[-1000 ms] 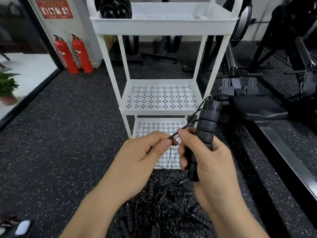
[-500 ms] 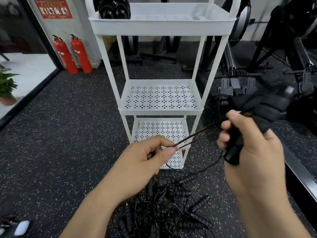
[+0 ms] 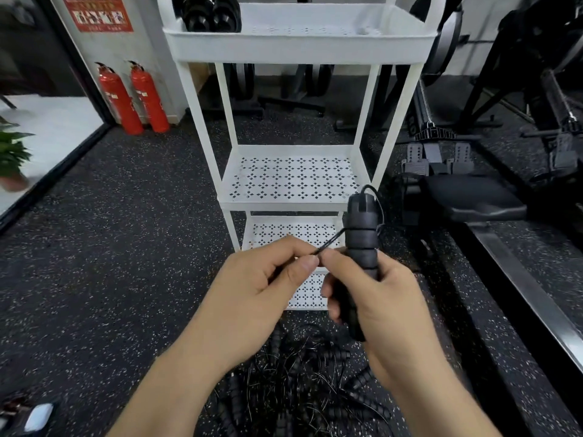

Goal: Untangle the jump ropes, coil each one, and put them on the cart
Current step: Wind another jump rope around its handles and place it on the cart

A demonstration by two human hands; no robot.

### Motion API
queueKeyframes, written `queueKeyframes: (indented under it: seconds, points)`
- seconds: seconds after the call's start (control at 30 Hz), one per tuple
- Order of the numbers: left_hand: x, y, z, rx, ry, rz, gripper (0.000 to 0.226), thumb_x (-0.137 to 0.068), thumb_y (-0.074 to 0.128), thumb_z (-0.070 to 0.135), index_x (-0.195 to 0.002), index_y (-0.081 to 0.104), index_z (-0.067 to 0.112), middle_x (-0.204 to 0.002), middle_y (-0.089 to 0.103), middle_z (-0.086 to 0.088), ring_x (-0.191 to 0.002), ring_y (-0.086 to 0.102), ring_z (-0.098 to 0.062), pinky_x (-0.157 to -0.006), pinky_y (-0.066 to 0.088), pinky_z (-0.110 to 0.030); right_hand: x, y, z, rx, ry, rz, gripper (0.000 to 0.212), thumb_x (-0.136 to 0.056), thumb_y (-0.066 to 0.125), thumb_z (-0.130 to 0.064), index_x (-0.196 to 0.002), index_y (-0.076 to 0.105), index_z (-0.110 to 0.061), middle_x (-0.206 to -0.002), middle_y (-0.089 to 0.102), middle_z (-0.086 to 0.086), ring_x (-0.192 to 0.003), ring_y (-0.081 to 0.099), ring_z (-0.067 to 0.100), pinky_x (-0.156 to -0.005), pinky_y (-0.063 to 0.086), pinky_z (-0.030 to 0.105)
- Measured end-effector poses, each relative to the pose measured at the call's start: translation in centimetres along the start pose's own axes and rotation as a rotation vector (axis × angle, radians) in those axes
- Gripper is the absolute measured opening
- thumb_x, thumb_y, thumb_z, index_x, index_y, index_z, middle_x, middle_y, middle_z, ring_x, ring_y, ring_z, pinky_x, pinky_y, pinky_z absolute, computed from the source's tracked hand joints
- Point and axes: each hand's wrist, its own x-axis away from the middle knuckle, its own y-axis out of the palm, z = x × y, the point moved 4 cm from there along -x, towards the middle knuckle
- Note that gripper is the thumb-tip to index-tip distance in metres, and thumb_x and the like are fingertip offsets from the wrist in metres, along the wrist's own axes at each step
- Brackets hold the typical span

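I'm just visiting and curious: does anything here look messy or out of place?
Yes. A snarled heap of black jump ropes lies on the floor in front of the white cart, cords and handles knotted together. The cart's middle and bottom shelves look bare. Nothing looks broken or spilled.

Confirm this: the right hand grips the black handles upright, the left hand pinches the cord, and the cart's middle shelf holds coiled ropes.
Not quite. In the head view the cart's middle shelf is bare; no coiled ropes lie on it. The rest holds: the right hand grips the black handles upright, and the left hand pinches the cord.
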Motion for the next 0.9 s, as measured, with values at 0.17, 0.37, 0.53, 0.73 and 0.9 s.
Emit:
queueKeyframes:
  seconds: [0.17, 0.37, 0.53, 0.73, 0.9]
  points:
    - [0.0, 0.3, -0.8, -0.125, 0.002, -0.061, 0.017, -0.108, 0.052, 0.042, -0.100, 0.067, 0.042, -0.065, 0.061, -0.004, -0.062, 0.063, -0.017, -0.067, 0.055, -0.043, 0.1, 0.2, -0.4, 0.038, -0.099, 0.024, 0.014, -0.092, 0.073, -0.007, -0.081, 0.075, -0.016, -0.068, 0.066, 0.014, -0.052, 0.050, 0.023, -0.045, 0.042, 0.031]
    - [-0.1, 1.0, -1.4, -0.156, -0.038, -0.139, 0.015, -0.107, 0.056, 0.048, -0.099, 0.068, 0.043, -0.074, 0.073, 0.006, -0.063, 0.065, -0.011, -0.062, 0.053, -0.035, 0.3, 0.2, -0.8, -0.034, -0.125, 0.066, 0.019, -0.092, 0.076, -0.004, -0.076, 0.073, -0.015, -0.068, 0.065, 0.015, -0.051, 0.051, 0.022, -0.046, 0.042, 0.032]
    - [-0.2, 1.4, -3.1, -0.158, -0.152, -0.205, 0.011, -0.102, 0.062, 0.054, -0.109, 0.070, 0.053, -0.080, 0.073, 0.011, -0.066, 0.064, -0.003, -0.065, 0.051, -0.025, 0.2, -1.9, -3.4, -0.238, -0.189, 0.155, 0.015, -0.082, 0.078, -0.014, -0.091, 0.067, -0.009, -0.071, 0.066, 0.010, -0.054, 0.054, 0.017, -0.048, 0.044, 0.025]
    - [-0.6, 0.1, -2.6, -0.044, -0.135, -0.170, 0.017, -0.101, 0.059, 0.051, -0.112, 0.072, 0.053, -0.088, 0.076, 0.006, -0.090, 0.071, -0.024, -0.093, 0.056, -0.045, -0.6, -4.4, -4.0, -0.395, -0.167, 0.239, 0.008, -0.099, 0.067, -0.011, -0.095, 0.061, -0.012, -0.071, 0.062, 0.000, -0.056, 0.051, 0.010, -0.049, 0.041, 0.020]
    - [-0.4, -0.4, -1.2, 0.020, -0.019, -0.020, 0.020, -0.103, 0.055, 0.047, -0.108, 0.074, 0.049, -0.076, 0.067, 0.001, -0.083, 0.068, -0.014, -0.089, 0.051, -0.027, -0.6, -2.4, -2.1, -0.325, 0.000, 0.042, 0.033, -0.090, 0.079, -0.020, -0.117, 0.067, -0.006, -0.076, 0.064, 0.007, -0.056, 0.050, 0.014, -0.048, 0.043, 0.021]
